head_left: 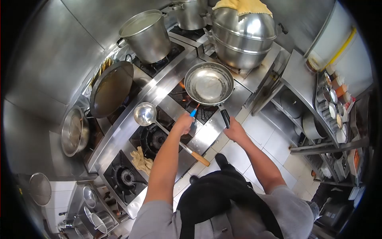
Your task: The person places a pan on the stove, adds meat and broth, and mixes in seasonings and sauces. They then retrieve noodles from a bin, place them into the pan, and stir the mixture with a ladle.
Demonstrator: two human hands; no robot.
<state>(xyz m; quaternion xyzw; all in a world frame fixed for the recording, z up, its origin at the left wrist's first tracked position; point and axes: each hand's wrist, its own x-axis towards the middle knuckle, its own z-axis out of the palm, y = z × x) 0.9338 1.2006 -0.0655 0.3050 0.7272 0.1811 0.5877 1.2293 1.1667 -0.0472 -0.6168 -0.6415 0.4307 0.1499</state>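
Note:
My right hand (235, 131) is closed at the black handle of a metal frying pan (209, 83). The pan is raised over part of a stove burner (205, 114), and its inside looks bare. My left hand (184, 123) grips a blue lighter (193, 112), pointed at that burner beneath the pan's near edge. A small orange glow shows by the lighter's tip, and another orange flame (182, 84) is visible left of the pan. Below my left forearm, a large ladle (145, 114) with a wooden handle rests across the stove.
A tall stockpot (149, 38) and a big steamer (242, 38) topped with a yellow cloth (242, 5) stand at the back. A crumpled cloth (141, 160) lies between burners. At left leans a dark round pan (112, 89). Shelving (300, 85) with containers lines the right side.

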